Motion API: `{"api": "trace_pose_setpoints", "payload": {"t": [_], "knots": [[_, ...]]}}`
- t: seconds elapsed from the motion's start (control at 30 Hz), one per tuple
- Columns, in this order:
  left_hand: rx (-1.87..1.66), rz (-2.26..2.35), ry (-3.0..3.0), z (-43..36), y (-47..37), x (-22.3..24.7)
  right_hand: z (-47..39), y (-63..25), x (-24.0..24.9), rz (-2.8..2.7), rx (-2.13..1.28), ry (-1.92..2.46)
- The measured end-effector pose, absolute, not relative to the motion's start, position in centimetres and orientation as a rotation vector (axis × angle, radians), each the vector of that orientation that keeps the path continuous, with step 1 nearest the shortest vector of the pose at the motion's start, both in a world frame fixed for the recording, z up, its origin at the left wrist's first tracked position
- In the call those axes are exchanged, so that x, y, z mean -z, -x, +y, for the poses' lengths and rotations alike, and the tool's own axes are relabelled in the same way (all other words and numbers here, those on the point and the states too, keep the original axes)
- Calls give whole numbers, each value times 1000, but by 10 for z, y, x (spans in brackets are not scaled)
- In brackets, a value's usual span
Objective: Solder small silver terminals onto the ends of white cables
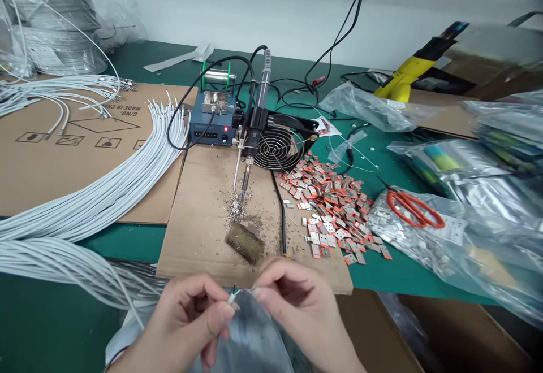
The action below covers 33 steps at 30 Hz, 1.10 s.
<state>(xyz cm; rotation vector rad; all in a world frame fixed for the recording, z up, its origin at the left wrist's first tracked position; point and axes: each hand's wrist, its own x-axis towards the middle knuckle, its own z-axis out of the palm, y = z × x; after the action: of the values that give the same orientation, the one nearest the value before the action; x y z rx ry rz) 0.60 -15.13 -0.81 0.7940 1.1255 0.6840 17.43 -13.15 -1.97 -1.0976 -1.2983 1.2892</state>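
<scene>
My left hand (197, 316) pinches the end of a white cable (232, 297), from which thin coloured wires stick out. Just right of it, my right hand (292, 299) has thumb and forefinger pressed together at the tips of these wires; whatever lies between them is too small to name. Both hands are in front of the cardboard sheet's near edge. Beyond them a brown sponge (245, 243) lies on the cardboard (199, 192). The soldering iron (250, 152) points tip down over scattered solder bits (236, 209).
Bundled white cables (127, 186) spread at the left. A blue solder station (214, 127) and a black fan (280, 144) stand behind. Many metal connectors (335, 209) are heaped at the right, near orange-handled scissors (416, 209) on a plastic bag (445, 248).
</scene>
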Motion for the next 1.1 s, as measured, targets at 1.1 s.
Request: {"api": "trace_pose_setpoints", "payload": {"t": [1.1], "knots": [[-832, 1100, -741, -143, 11, 20, -48, -270, 4, -2262, -6, 1756]]}}
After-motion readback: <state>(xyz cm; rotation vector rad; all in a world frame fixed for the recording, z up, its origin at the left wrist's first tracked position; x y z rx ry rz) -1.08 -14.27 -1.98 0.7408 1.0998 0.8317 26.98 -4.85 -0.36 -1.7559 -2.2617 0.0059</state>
